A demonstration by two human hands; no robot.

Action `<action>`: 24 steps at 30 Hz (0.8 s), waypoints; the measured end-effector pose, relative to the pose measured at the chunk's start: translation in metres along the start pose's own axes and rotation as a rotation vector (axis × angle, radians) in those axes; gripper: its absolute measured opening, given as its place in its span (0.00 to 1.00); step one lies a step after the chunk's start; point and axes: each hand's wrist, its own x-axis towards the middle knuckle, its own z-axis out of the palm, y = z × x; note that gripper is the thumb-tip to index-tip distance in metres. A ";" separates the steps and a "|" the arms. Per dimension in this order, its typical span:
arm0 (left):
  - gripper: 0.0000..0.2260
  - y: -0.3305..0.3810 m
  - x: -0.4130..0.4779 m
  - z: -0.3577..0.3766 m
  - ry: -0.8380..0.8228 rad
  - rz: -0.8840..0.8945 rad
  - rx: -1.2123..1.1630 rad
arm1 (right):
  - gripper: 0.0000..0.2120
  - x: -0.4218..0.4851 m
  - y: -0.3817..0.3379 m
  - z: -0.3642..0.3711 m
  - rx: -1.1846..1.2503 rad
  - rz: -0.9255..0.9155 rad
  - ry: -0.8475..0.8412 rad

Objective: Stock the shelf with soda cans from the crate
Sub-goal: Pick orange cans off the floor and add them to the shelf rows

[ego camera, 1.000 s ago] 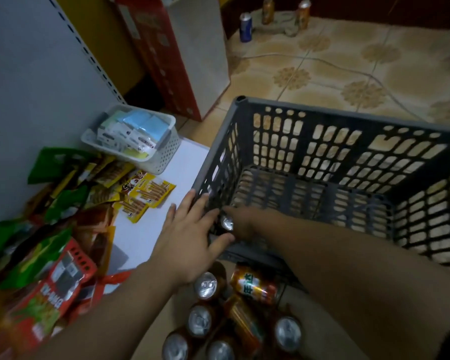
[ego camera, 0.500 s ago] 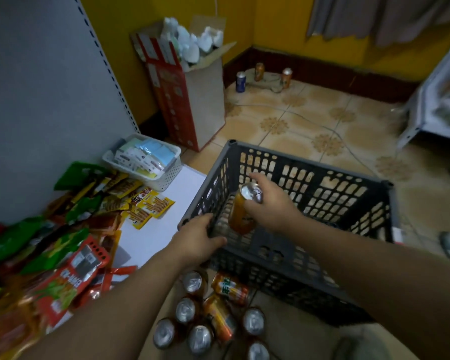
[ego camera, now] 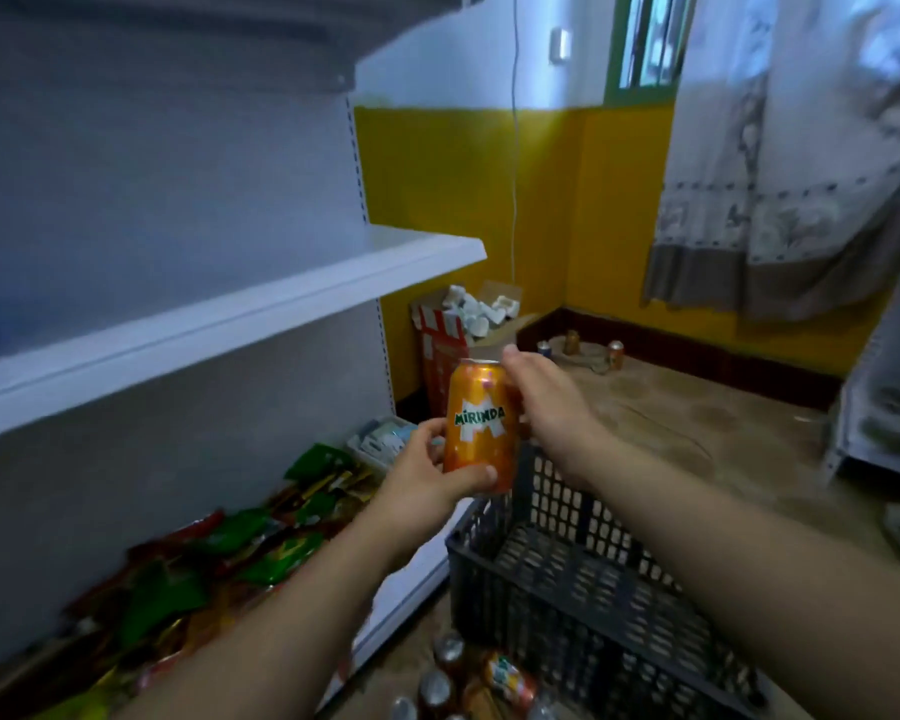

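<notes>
can upright between left hand and right hand, over the left edge of the crate; shelf further left, snack packets on its bottom board, loose cans on the floor before the crate.

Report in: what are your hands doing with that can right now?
Left hand grips orange Mirinda soda can low. Right hand at its top, fingers hidden. Can upright, off white metal shelf. Nothing between them.
</notes>
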 end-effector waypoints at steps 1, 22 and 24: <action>0.26 0.014 -0.013 -0.009 -0.002 -0.003 -0.063 | 0.10 -0.007 -0.017 0.004 0.010 0.004 -0.065; 0.26 0.145 -0.209 -0.171 0.300 0.223 -0.084 | 0.21 -0.129 -0.209 0.150 -0.009 -0.242 -0.548; 0.25 0.142 -0.222 -0.189 0.280 0.202 -0.088 | 0.26 -0.134 -0.211 0.168 -0.039 -0.236 -0.634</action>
